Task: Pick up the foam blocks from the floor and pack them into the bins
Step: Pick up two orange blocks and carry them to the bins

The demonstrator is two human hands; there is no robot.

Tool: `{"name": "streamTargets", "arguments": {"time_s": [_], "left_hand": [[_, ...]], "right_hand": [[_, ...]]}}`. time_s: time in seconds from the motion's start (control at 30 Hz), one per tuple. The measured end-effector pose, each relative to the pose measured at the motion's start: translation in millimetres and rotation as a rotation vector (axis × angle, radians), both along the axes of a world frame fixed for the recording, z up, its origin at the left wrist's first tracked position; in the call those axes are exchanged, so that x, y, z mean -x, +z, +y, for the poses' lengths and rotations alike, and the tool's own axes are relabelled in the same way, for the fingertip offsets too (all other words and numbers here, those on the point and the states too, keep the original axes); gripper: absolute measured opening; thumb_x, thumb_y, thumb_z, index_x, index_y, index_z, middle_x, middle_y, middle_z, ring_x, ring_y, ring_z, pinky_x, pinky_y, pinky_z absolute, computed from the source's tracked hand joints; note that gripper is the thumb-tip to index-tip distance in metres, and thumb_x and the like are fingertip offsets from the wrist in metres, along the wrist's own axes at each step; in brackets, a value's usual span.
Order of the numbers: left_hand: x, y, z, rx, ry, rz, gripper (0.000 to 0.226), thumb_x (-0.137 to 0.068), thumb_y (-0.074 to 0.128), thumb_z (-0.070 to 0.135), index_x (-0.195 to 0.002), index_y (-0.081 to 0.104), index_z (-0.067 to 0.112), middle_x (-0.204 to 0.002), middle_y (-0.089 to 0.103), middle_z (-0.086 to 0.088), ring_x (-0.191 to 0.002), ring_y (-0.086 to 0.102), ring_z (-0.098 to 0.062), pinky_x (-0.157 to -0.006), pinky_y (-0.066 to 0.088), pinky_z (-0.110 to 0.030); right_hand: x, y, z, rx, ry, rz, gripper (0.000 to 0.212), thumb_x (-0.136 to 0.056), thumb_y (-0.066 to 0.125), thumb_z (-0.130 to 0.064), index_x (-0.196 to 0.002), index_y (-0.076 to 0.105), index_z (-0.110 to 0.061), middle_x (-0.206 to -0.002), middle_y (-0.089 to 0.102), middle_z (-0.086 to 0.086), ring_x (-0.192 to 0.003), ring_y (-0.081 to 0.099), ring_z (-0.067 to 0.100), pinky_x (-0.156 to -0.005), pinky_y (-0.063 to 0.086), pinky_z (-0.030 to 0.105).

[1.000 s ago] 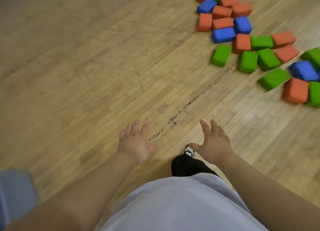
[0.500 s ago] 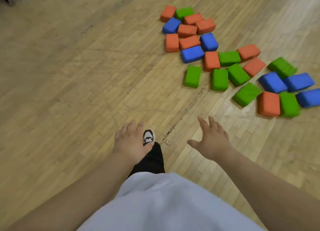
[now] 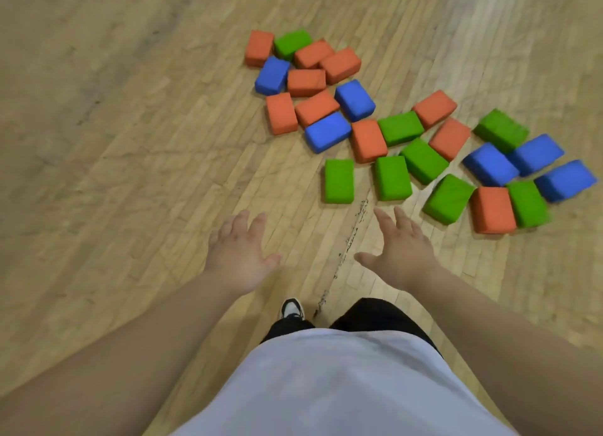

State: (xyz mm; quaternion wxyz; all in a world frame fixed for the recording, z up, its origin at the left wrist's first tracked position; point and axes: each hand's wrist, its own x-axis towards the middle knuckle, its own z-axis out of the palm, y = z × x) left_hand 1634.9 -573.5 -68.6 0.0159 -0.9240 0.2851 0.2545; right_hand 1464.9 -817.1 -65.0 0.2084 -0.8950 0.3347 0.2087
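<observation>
- The left hand (image 3: 239, 256) is held out over the wooden floor (image 3: 130, 142), palm down, fingers relaxed and slightly spread, holding nothing.
- The right hand (image 3: 399, 249) is likewise stretched forward, fingers straight and apart, thumb out to the side, empty.
- The foam blocks (image 3: 368, 140), orange, green and blue, lie in a loose band on the floor ahead of the hands and off to the right, many touching one another.
- The nearest green block (image 3: 339, 181) lies a little apart from the rest, just beyond the gap between the hands.
- A second green block (image 3: 392, 178) lies ahead of the right fingertips.
- A dark scuff line (image 3: 354, 233) runs along the floor between the hands.
- Below, a white shirt (image 3: 326, 386), black trousers (image 3: 378, 315) and a shoe toe (image 3: 292, 308) show.
</observation>
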Motion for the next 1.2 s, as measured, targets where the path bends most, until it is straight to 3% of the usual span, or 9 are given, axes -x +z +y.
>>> {"name": "streamTargets", "arguments": {"time_s": [0.3, 0.53, 0.73, 0.93, 1.2], "left_hand": [[-120.4, -34.6, -153.6, -0.010, -0.090, -0.002, 0.093, -0.089, 0.045, 0.075, -0.161, 0.009, 0.030, -0.169, 0.012, -0.012, -0.154, 0.014, -0.033, -0.124, 0.016, -0.052], [-199.5, -44.4, -290.3, 0.007, -0.020, 0.045, 0.091, -0.089, 0.054, 0.070, -0.160, 0.015, 0.029, -0.167, 0.018, -0.013, -0.154, 0.016, -0.033, -0.122, 0.021, -0.055], [-282.5, -38.6, -342.1, 0.005, 0.039, 0.046, 0.091, -0.088, 0.053, 0.070, -0.160, 0.012, 0.031, -0.167, 0.017, -0.010, -0.154, 0.015, -0.031, -0.122, 0.021, -0.053], [-409.8, -55.6, -371.5, -0.011, 0.017, 0.014, 0.090, -0.090, 0.058, 0.065, -0.160, 0.017, 0.027, -0.165, 0.022, -0.011, -0.152, 0.021, -0.032, -0.120, 0.024, -0.051], [-648.1, -128.6, -428.5, -0.082, -0.082, 0.118, 0.092, -0.092, 0.057, 0.064, -0.161, 0.007, 0.028, -0.169, 0.009, -0.010, -0.155, 0.009, -0.034, -0.123, 0.018, -0.053]], "right_hand": [[-115.2, -37.1, -150.6, -0.028, -0.060, 0.023, 0.103, -0.085, 0.061, -0.070, -0.162, 0.000, -0.037, -0.171, -0.002, 0.007, -0.156, 0.008, 0.035, -0.123, 0.019, 0.053], [-207.7, -46.4, -275.7, -0.053, 0.035, 0.102, 0.106, -0.083, 0.060, -0.074, -0.162, 0.001, -0.036, -0.171, 0.000, 0.010, -0.156, 0.009, 0.036, -0.122, 0.019, 0.054], [-305.1, -35.4, -339.9, -0.045, 0.089, 0.079, 0.107, -0.081, 0.062, -0.072, -0.162, 0.002, -0.036, -0.171, 0.000, 0.009, -0.155, 0.010, 0.036, -0.122, 0.022, 0.054], [-426.0, -48.6, -374.6, -0.027, 0.119, 0.077, 0.107, -0.080, 0.063, -0.071, -0.162, 0.002, -0.036, -0.171, 0.002, 0.010, -0.155, 0.011, 0.036, -0.122, 0.022, 0.054], [-641.0, -122.3, -401.3, -0.063, 0.146, 0.184, 0.107, -0.082, 0.065, -0.066, -0.163, 0.000, -0.036, -0.171, -0.003, 0.009, -0.155, 0.008, 0.036, -0.121, 0.019, 0.052]]}}
